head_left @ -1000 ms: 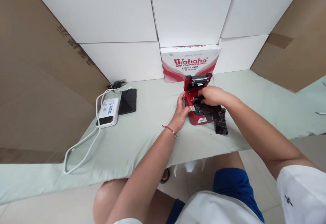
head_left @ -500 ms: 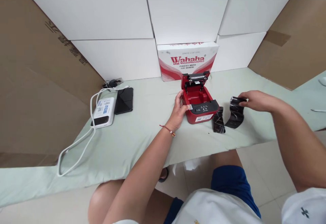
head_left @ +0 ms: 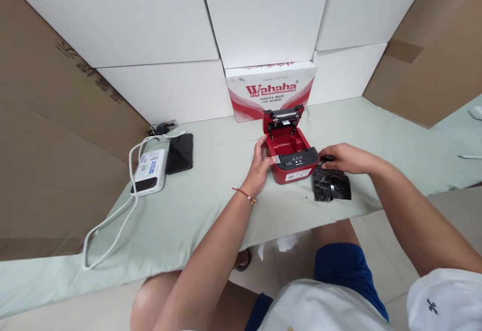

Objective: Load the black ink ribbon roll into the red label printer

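Observation:
A small red printer sits on the pale green table with its lid flipped up and its paper bay empty. My left hand grips its left side with curled fingers. Just to the right of the printer, my right hand pinches the top of a black marbled roll of tape, whose loose strip lies crumpled on the table below the hand.
A white power bank with a white cable and a black phone lie at the left. A red and white Wahaha carton stands behind the printer against white boxes. Brown cardboard sheets flank both sides.
My right hand lifted the black roll out of the printer, swung it out to the right, then brought it back down beside the printer. My left hand stayed on the printer.

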`<state>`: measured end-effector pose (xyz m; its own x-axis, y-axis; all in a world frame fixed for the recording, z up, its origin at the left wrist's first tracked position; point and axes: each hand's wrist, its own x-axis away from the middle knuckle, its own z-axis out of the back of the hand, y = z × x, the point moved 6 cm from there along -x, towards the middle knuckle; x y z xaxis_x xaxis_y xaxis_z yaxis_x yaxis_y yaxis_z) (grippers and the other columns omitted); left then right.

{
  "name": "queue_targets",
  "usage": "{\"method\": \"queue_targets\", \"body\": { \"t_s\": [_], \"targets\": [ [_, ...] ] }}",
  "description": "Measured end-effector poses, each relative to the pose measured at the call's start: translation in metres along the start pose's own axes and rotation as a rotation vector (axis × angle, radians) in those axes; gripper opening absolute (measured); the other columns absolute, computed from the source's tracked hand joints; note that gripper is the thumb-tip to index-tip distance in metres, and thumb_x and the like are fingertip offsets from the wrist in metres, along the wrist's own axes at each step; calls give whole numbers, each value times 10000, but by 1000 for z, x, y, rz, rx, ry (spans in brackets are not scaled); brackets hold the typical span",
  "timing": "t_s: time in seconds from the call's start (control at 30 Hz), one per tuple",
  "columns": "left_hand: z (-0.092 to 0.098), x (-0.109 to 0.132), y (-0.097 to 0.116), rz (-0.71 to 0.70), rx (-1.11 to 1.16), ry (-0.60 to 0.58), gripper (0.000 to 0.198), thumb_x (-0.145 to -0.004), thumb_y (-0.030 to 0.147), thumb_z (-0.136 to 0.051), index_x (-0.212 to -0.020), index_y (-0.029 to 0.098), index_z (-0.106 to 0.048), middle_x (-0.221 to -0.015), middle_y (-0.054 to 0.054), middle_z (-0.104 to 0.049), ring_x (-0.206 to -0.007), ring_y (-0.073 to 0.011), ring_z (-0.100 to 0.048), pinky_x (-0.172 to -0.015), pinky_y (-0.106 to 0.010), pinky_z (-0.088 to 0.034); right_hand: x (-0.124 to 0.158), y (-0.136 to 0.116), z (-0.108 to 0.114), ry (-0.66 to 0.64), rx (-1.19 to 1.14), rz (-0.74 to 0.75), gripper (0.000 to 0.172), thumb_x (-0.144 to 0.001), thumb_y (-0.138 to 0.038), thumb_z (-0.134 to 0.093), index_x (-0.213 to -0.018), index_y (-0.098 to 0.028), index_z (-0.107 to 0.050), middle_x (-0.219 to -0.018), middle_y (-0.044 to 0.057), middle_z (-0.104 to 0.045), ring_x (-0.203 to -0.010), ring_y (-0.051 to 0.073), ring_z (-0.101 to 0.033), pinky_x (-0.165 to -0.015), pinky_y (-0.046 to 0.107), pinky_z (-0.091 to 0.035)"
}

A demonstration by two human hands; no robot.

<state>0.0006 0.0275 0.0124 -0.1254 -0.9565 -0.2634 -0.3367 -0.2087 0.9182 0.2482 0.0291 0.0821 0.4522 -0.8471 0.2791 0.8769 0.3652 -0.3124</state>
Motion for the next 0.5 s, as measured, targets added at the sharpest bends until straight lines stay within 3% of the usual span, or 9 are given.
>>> {"method": "queue_targets", "body": {
  "t_s": [0.13,0.23,0.37,0.5],
  "targets": [
    [-1,0,0,5,54,1,735,-812,389,-724,-1469,306,-406,-1648,-60,-368,-1543,-281,-328,-1256,-442,-317,22,-6,56,87,-70,13,498,-881,-517,-611,-1293,-259,-721,-1049,49,-801,-892,251,-724,-792,354,-558],
    [0,0,0,-2,64,1,726,-817,355,-713,-1471,307,-400,-1649,-56,-365,-1549,-276,-319,-1265,-440,-301,12,-36,78,170,-25,39,479,-894,-488,-619,-1311,-272,-711,-1043,35,-800,-891,240,-718,-803,347,-551],
    [1,-1,1,-14,28,11,751,-799,364,-719,-1470,311,-387,-1661,-57,-339,-1560,-277,-292,-1277,-437,-274,-33,-88,63,173,145,103,392,-899,-304,-627,-1271,-238,-731,-1217,63,-770,-1055,260,-702,-883,338,-522],
    [1,-1,1,-9,-2,16,770,-801,395,-717,-1483,311,-369,-1666,-62,-326,-1563,-282,-281,-1277,-439,-270,-74,-106,40,85,349,34,388,-875,-256,-649,-1251,-248,-742,-1193,97,-773,-1052,296,-702,-791,334,-509]
  ]
}}
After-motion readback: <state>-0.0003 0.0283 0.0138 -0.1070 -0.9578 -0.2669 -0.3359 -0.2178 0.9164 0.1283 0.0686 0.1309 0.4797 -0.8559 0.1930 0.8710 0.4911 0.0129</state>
